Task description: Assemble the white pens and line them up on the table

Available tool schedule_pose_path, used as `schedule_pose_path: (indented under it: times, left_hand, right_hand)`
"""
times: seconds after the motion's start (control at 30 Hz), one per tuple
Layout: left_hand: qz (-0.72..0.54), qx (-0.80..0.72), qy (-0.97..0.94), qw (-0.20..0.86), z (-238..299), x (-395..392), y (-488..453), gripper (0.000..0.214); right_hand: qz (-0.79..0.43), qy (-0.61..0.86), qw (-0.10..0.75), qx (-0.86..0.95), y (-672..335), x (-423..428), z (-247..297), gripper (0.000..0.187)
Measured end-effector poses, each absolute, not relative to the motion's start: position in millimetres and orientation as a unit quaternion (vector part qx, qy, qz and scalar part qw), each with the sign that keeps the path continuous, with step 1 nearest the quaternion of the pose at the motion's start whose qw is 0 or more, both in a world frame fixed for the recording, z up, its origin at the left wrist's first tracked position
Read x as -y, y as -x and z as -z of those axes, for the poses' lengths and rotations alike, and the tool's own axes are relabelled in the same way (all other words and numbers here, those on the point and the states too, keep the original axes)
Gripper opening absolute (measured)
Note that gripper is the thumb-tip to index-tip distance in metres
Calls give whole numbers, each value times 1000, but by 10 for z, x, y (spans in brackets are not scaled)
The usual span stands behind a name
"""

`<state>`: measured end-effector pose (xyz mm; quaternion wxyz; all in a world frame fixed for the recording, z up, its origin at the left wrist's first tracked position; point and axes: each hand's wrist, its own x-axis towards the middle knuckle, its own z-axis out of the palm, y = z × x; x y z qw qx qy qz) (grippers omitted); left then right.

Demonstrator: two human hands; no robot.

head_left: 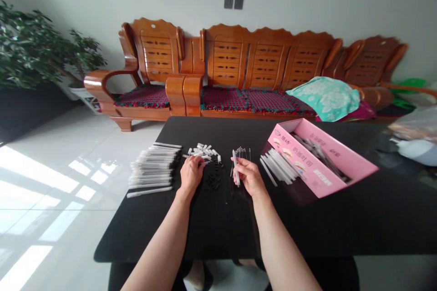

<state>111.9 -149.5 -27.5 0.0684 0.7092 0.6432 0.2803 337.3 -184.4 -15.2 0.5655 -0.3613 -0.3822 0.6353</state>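
Note:
My right hand [248, 175] holds a white pen barrel [236, 168] nearly upright between thumb and fingers. Just behind that hand lie several thin pen refills [244, 152], partly hidden by it. My left hand [192, 173] is curled at the near edge of a pile of white pen caps [205, 150]. Its fingertips close on what looks like one white cap, mostly covered by the fingers. Small black plugs [213, 181] lie scattered between my hands. To the left, a row of white pens [153, 166] with black ends lies side by side.
More white barrels [280, 166] lie right of my right hand, against a pink box [327, 163] holding further pen parts. These stand on a black table [218, 236]. Plastic bags [418, 141] sit at the far right. A wooden sofa [252, 59] stands behind the table.

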Motion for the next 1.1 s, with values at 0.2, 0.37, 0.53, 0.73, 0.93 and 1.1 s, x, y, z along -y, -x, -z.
schedule_pose_path:
  times: [0.2,0.37,0.53,0.73,0.93,1.1]
  left_hand:
    - [-314,-632,-701,102,256,1496,-1143,5]
    - [-431,-564,-643,286,242,1498,-1210,16]
    - [-506,-452,-561,474,242,1513,-1322,34]
    - [-490,-434,-579,485,183,1566,-1368,33]
    - [-460,-427,-616,475,129,1613,-1405,32]
    - [-448,-425,-633,466,169,1617,-1426,33]
  right_hand:
    - [-626,341,587,384,-3372,1842,128,51]
    - [-636,312,615,345,-3416,1811,186,23]
    - [-623,288,654,318,-3438,1779,205,25]
    - [-590,303,674,324,-3406,1765,194,24]
    - [-599,322,653,333,-3390,1778,194,25]
    - [-602,336,635,348,-3364,1790,174,26]
